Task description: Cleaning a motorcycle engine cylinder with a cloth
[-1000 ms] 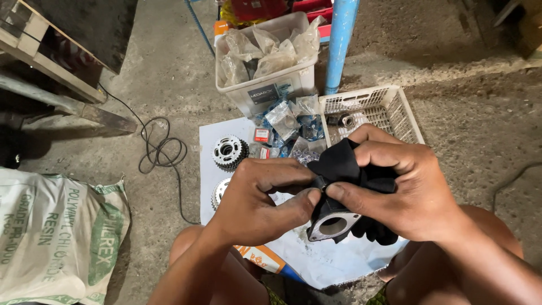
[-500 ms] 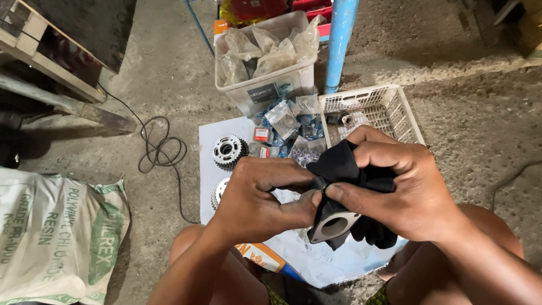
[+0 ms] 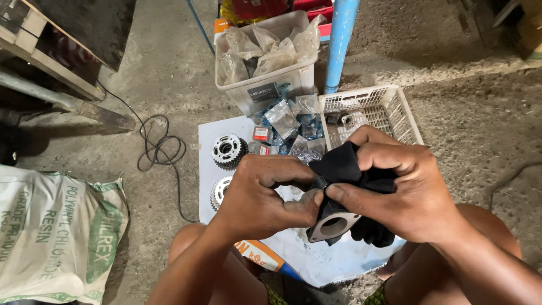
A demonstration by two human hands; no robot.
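Above our knees, over a white sheet (image 3: 339,262) on the concrete floor, we clasp a dark metal part with a round opening (image 3: 333,225); our left hand (image 3: 261,195) grips its side while our right hand (image 3: 403,192) presses a black cloth (image 3: 344,166) onto it. Two toothed gears (image 3: 228,150) lie near a white plastic basket (image 3: 389,107) and a tub of bagged parts (image 3: 265,85)

A rough concrete floor (image 3: 169,73) carries everything. On it lie a white sheet (image 3: 339,262), a woven sack (image 3: 51,237), a black cable (image 3: 161,149) and a white basket (image 3: 389,110).
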